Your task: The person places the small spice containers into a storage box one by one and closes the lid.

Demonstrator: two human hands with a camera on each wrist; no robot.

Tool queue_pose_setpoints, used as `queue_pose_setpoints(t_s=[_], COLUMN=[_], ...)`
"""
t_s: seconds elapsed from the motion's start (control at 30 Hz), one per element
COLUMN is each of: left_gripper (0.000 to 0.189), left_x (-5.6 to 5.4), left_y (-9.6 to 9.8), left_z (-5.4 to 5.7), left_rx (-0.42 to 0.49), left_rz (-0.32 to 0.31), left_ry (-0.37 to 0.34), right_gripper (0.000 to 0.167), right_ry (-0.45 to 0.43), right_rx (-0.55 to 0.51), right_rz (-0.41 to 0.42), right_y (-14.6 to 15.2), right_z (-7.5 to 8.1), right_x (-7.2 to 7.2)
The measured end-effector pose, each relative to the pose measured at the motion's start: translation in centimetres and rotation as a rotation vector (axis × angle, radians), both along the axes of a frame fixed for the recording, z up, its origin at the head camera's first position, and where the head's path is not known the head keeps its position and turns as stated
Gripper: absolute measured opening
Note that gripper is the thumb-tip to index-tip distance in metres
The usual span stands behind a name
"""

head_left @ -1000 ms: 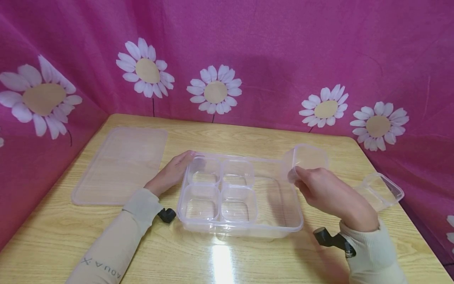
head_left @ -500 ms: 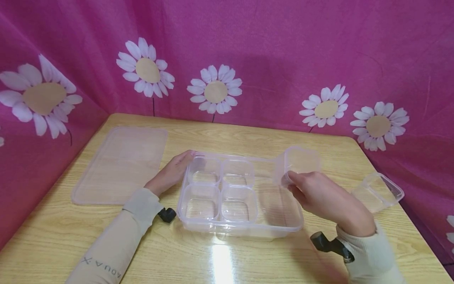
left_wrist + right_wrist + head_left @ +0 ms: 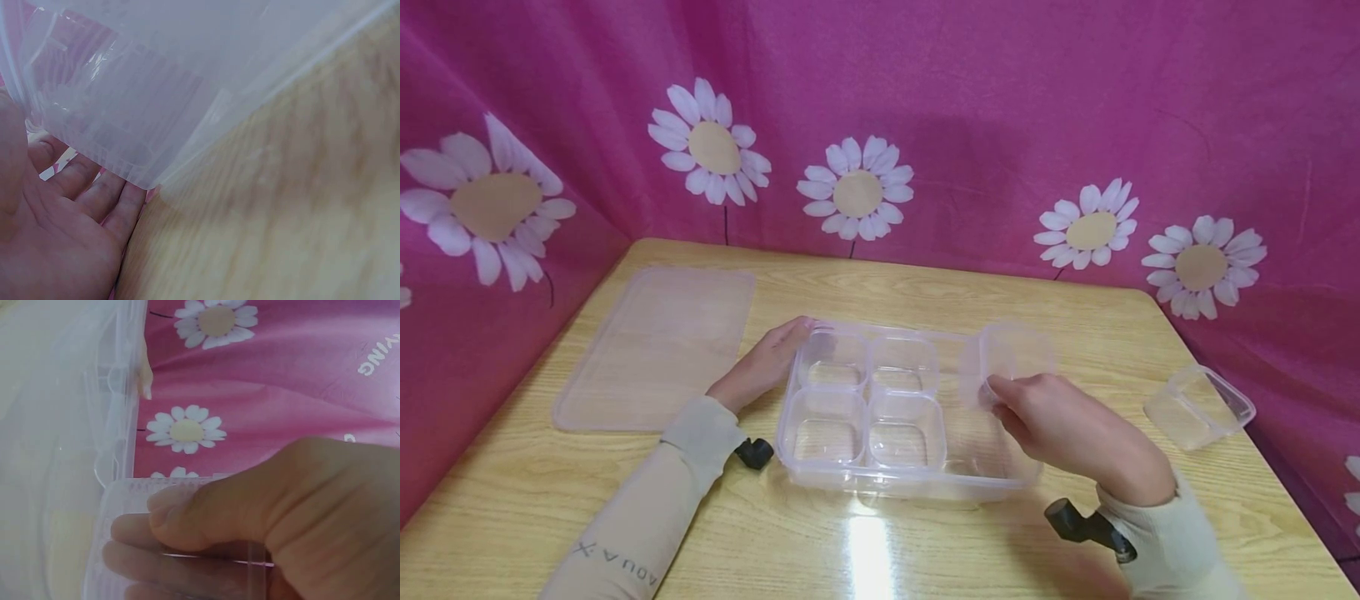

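Right hand [image 3: 1070, 429]: thumb and fingers pinch the wall of one translucent cup [image 3: 1006, 350], near its edge. Right-wrist view shows the thumb on the near side, fingers visible through the plastic, so clamped. Cup is held over the box's right part, right of frame centre. Looks tilted; exact angle smeared, can't call it.

Left hand [image 3: 760, 362]: at the upper-left corner of the big box [image 3: 970, 481]. Left-wrist view has its fingers [image 3: 103, 192] loosely extended, slightly apart, against the outside wall. Reads as steadying, not lifting.

Box sits mid-frame. Four cups [image 3: 906, 397] in its left part, two by two. Right part has a bare column. Another loose cup [image 3: 1198, 408] lies on its side on the table [image 3: 820, 550], far right of frame, well apart from the box. Flat lid [image 3: 651, 354] lies at left, off the box.

Step, my read: loading the fifth cup, probably into the far spot of the right column. Next move calls for levelling it, lining up its edge with its neighbour, lowering straight, then releasing. Watch the far rim: a tilted cup could snag. Sixth cup and lid not done.
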State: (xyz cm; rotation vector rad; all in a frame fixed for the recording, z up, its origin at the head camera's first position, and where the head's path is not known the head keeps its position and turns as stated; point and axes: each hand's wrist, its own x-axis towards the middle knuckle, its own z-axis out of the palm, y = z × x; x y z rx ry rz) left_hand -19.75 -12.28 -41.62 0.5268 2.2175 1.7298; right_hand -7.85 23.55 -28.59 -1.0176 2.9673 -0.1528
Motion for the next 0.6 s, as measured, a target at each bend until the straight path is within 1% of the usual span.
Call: queue_pose_setpoints(t_s=[0.2, 0.3, 0.37, 0.53, 0.6], left_gripper=[0.06, 0.061, 0.063, 0.064, 0.064], left_x=[0.0, 0.0, 0.0, 0.0, -0.1], left_y=[0.0, 0.0, 0.0, 0.0, 0.0], left_z=[0.0, 0.0, 0.0, -0.1, -0.1], left_rx=[-0.006, -0.012, -0.014, -0.027, -0.031], left_rz=[-0.005, -0.003, -0.001, 0.006, 0.008], left_ry=[0.021, 0.013, 0.003, -0.006, -0.002], right_gripper=[0.021, 0.024, 0.024, 0.018, 0.017], right_ry=[-0.049, -0.082, -0.119, -0.245, -0.267], right_rx=[0.01, 0.007, 0.008, 0.01, 0.006], right_rz=[0.018, 0.025, 0.023, 0.009, 0.023], right_y=[-0.5, -0.8, -0.9, -1.1, -1.2], right_z=[-0.4, -0.6, -0.8, -1.0, -1.1], right_x=[0.1, 0.2, 0.2, 0.0, -0.1])
